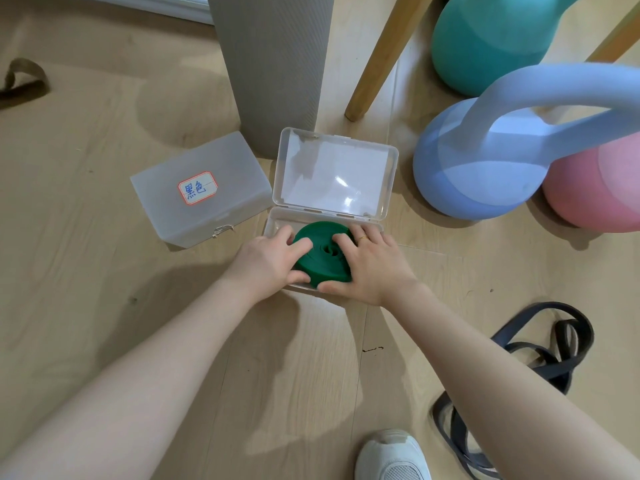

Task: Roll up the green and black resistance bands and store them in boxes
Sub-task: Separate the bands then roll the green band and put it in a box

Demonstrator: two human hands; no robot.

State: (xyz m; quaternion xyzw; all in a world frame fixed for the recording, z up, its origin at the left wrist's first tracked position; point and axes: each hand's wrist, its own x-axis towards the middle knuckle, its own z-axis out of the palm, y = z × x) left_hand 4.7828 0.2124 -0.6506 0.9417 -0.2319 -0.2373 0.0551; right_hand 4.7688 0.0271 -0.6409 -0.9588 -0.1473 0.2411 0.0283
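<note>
Green band (320, 258): one, rolled into a tight coil, sitting in the base of the open clear box (273, 225), lid (334, 174) flipped back and standing up behind it. Coil fills most of the base and its near edge rides over the front wall.

Left hand (268, 259): fingers curled over the coil's left side, thumb under the near edge, gripping it. Right hand (367, 263): fingers curled over the top right, thumb at the near edge, gripping too. One ring on a right-hand finger.

Black band (540, 362): one, unrolled, lying in loose tangled loops on the wood floor (104, 271) at lower right, partly behind the right forearm.

Boxes: two. Second one is the closed frosted box (201, 188), just left of the open one, with one red-bordered label (197, 187) on its lid, handwritten in blue.

Kettlebells: three on the right, well clear of the box: teal (491, 43), blue (485, 168), pink (595, 192).

One grey upright cylinder (277, 64) behind the boxes. One wooden leg (384, 53) beside it. One white shoe (391, 457) at bottom edge. One brown strap loop (24, 81) at far left.
</note>
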